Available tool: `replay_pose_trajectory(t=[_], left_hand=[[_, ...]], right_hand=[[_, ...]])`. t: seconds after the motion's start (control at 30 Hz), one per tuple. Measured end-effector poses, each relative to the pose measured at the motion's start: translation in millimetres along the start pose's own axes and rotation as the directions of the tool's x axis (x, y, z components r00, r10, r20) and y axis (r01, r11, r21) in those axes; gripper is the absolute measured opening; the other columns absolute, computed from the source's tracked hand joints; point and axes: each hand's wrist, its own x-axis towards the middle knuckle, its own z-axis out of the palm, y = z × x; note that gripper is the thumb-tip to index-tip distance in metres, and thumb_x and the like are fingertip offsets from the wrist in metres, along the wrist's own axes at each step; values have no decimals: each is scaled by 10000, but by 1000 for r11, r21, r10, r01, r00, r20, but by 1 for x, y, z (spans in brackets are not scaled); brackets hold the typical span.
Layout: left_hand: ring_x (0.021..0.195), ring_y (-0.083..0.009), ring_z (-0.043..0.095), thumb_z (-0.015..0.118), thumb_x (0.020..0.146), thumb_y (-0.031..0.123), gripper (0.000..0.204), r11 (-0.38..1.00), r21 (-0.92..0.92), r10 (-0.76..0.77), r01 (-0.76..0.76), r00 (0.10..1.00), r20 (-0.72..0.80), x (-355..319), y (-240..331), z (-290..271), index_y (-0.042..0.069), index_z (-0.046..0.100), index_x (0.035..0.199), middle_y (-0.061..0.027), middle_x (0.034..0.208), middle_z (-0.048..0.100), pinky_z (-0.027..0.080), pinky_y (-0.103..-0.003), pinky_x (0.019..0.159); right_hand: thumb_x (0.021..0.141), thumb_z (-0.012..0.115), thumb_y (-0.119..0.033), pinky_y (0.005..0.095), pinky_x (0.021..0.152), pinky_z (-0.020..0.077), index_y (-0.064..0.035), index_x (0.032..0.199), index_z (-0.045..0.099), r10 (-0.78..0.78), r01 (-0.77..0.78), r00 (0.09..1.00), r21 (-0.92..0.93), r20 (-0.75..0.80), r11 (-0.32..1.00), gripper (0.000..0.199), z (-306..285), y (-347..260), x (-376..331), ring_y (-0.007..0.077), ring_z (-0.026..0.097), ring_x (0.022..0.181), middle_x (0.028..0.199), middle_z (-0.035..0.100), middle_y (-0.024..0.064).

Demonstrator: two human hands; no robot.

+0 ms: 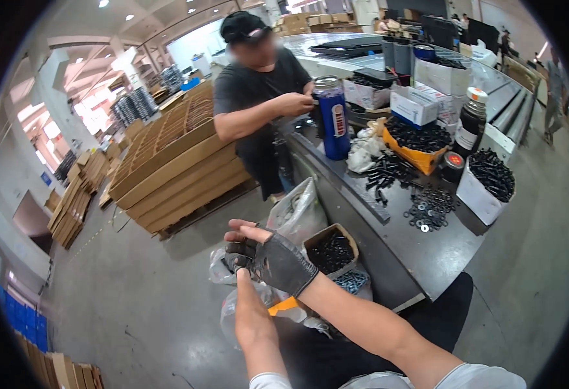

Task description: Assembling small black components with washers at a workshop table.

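My two hands meet in front of me, above the bags and boxes on the floor. My right hand [286, 262], in a worn grey fingerless glove, reaches across from the right. Its bare fingertips stretch out toward the upper left. Against it, partly covered, is my left hand [238, 254], in a dark glove; its fingers are mostly hidden. I make out no object between the hands. Just beyond them stand a box of small black parts [330, 253] and a clear plastic bag [297, 211]. Below the right wrist lie bluish screws [351, 281].
On the metal table [427, 259] at right are loose washers [427, 209], black bolts [388, 174], an orange-edged box [421, 161], a white box of black parts [485, 198] and a blue bottle [334, 126]. A co-worker [255, 97] stands across, beside stacked cardboard [181, 188].
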Motion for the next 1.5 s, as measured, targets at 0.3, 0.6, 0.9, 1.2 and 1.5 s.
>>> replay_pose_trajectory(t=[0.3, 0.6, 0.9, 1.2, 1.5], left_hand=[[870, -215, 662, 601, 951, 224, 289, 763, -282, 633, -581, 759, 151, 114, 194, 2, 56, 666, 1176, -107, 1000, 704, 531, -342, 809], [830, -246, 649, 690, 853, 56, 158, 107, -763, 950, -637, 292, -111, 4, 462, -161, 44, 674, 1010, -104, 895, 655, 511, -312, 740], [894, -355, 656, 641, 871, 151, 192, 286, -496, 949, -820, 315, 28, -3, 554, -146, 63, 679, 1036, -154, 933, 673, 529, -430, 788], [811, -235, 638, 617, 923, 91, 133, 358, -767, 818, -533, 575, -18, 0, 511, -135, 39, 688, 1022, -107, 855, 653, 492, -331, 748], [803, -158, 619, 601, 929, 23, 124, 269, -929, 779, -253, 624, 56, -36, 474, -131, 2, 668, 1032, -76, 865, 645, 485, -269, 743]], right_hand=[[977, 560, -246, 303, 935, 464, -13, 1279, 560, -150, 122, 988, -723, 25, 680, 381, -9, -40, -118, 144, 597, 1033, 1146, 631, 82], [847, 675, -125, 377, 716, 522, -70, 945, 659, -617, -169, 739, -811, 272, -560, 113, -50, -205, -217, 300, 655, 809, 838, 652, 112], [859, 638, -214, 436, 837, 495, -111, 1077, 676, -246, -88, 962, -714, 121, -695, 244, -93, -239, -146, 321, 641, 973, 979, 641, 130], [912, 576, -309, 507, 800, 492, -108, 1096, 624, -106, -82, 994, -653, -3, -753, 277, -101, -248, -128, 358, 638, 957, 1039, 619, 151], [910, 589, -351, 489, 824, 511, -60, 1071, 648, -259, -287, 957, -590, -134, -755, 337, -71, -251, -131, 359, 671, 972, 1014, 697, 194]])
